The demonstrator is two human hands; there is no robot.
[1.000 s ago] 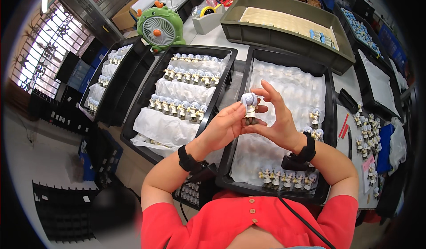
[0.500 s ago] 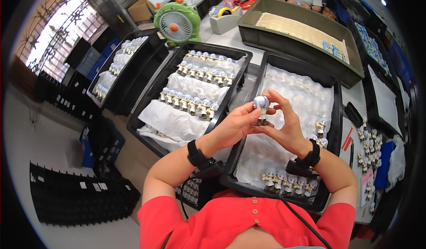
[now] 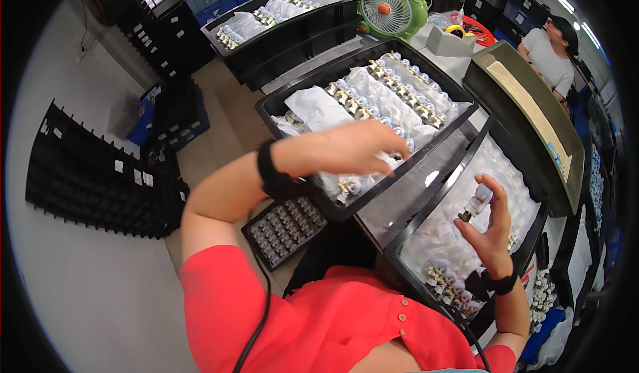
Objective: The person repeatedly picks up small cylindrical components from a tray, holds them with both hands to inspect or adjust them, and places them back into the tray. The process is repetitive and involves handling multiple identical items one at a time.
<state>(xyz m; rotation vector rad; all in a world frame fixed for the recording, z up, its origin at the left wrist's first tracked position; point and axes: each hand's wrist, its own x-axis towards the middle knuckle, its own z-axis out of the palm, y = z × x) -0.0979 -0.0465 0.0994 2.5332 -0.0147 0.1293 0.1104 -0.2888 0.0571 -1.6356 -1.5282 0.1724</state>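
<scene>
the right hand [image 3: 489, 236] pinches one small white-capped piece [image 3: 478, 201] over the right tray [image 3: 526, 256], where a few finished ones stand, while the left hand [image 3: 356, 148], fingers loosely spread and empty, reaches into the left tray [image 3: 303, 90], rows left.

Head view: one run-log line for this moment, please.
left hand: over middle tray, reaching small figures | right hand: holds small white piece over right tray

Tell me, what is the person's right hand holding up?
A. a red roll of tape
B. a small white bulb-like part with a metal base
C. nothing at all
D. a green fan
B: the right hand pinches a small white bulb-like part by its metal base above the right-side black tray, while the left hand reaches over the tray of parts beside it.
</scene>
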